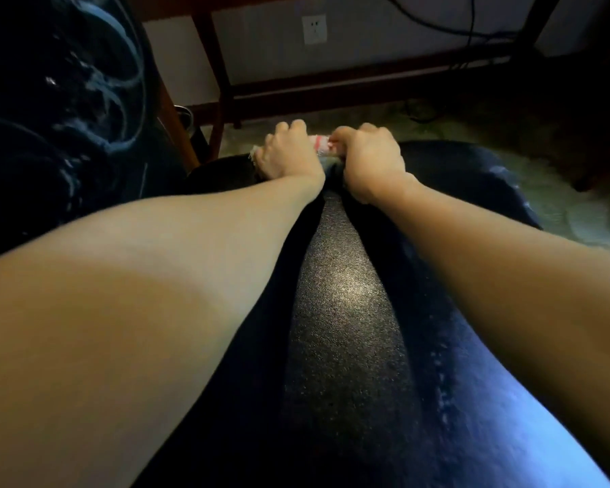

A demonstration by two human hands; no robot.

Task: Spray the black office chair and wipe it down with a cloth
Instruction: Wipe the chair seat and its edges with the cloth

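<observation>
Both arms stretch across the black, grainy-surfaced office chair seat (346,311). The left hand (289,155) and right hand (370,162) each curl tight around the bunched white red-striped cloth (319,145) at the far edge — doubled up, likely for scrubbing pressure.

Black pebbled chair (346,311); white cloth (323,146) with red stripes.

Background under a wooden desk (331,84)
A white wall socket (314,29) sits beyond and above the left hand (289,153); a desk leg (217,61) stands farther left of that hand, black cables (469,26) hang high beyond the right hand (370,160), and a pale rug (564,213) lies to its right.
</observation>
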